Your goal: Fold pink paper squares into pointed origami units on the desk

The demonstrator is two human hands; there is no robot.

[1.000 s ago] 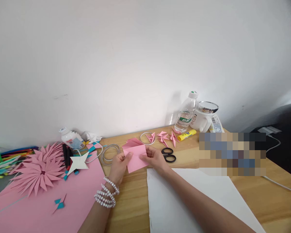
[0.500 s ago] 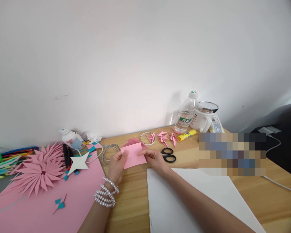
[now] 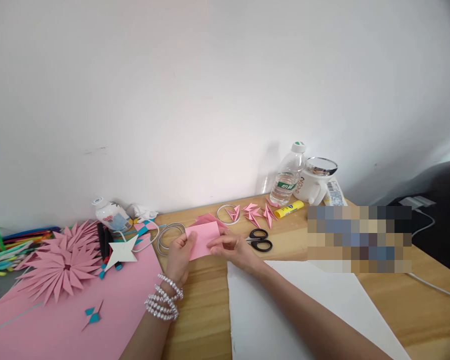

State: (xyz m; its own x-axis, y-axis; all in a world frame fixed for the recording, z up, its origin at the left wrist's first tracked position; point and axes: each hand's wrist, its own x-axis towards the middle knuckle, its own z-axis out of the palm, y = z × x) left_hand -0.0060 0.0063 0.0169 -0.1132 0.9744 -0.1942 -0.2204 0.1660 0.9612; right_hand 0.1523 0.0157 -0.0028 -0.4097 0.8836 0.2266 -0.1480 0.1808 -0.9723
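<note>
A small square of pink paper is held up over the table in front of me. My left hand, with strands of pearly beads at the wrist, pinches its left edge between thumb and fingers. At the lower right edge, the thumb and fingers of my right hand close on the same paper. More pink paper lies just behind it. Black-handled scissors rest right of my right hand, their blades partly hidden. Several folded pink paper pieces lie farther back.
A yellow glue stick, water bottle and white mug stand along the back right. White board lies under my right forearm. Pink paper flowers and a white star lie left on a pink sheet.
My right hand has shifted slightly left and down along the paper's right side, its fingers bunching nearer the lower corner. The left hand keeps its grip, nearly still.
</note>
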